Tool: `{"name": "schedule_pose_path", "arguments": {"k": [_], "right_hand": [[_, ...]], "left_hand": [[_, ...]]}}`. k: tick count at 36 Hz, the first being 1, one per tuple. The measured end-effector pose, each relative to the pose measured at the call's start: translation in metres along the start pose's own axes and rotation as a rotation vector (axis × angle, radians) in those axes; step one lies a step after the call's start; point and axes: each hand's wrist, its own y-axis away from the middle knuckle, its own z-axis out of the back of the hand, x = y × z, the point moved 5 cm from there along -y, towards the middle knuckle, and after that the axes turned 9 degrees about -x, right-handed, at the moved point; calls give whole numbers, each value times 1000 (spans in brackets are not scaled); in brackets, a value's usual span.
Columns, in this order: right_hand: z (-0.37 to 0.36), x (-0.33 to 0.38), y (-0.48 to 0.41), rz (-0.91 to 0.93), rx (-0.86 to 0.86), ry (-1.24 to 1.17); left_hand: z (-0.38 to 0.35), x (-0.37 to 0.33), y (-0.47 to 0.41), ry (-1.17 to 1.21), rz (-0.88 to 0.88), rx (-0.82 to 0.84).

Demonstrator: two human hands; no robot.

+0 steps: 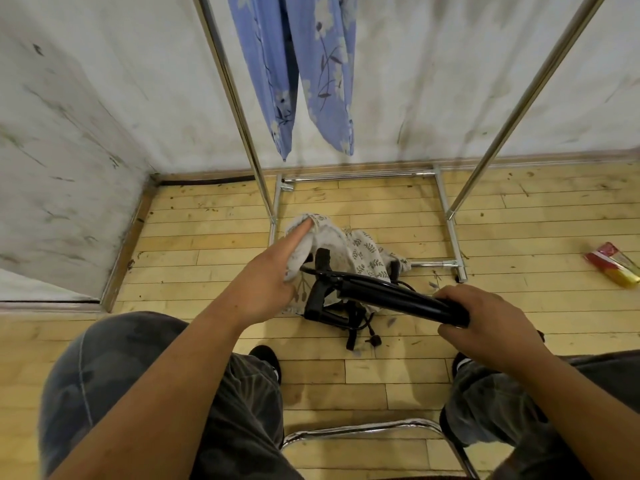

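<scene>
My right hand [485, 327] grips the barrel of a black hand-held appliance [381, 296] with a pistol handle and a trailing black cord [360, 327]; it is held low over the floor. My left hand [273, 275] holds a white cloth with a grey leaf print [349, 251], the index finger stretched along its upper fold. The cloth drapes over the appliance's front end and down towards the floor. I sit with both knees at the frame's bottom.
A chrome clothes rack [446, 216] stands ahead against the white wall, with a blue flowered garment [325, 74] hanging from it. A red and yellow packet [613, 268] lies on the wooden floor at the right. A chrome chair frame [360, 429] shows between my legs.
</scene>
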Motion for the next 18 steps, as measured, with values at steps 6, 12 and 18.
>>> {"name": "schedule_pose_path", "arguments": {"k": [6, 12, 18], "right_hand": [[-1, 1, -2, 14, 17, 28], [-2, 8, -5, 67, 8, 106], [0, 7, -8, 29, -46, 136]], "left_hand": [[-7, -11, 2, -34, -86, 31], [-11, -18, 3, -31, -119, 77], [-21, -20, -4, -69, -65, 138]]}}
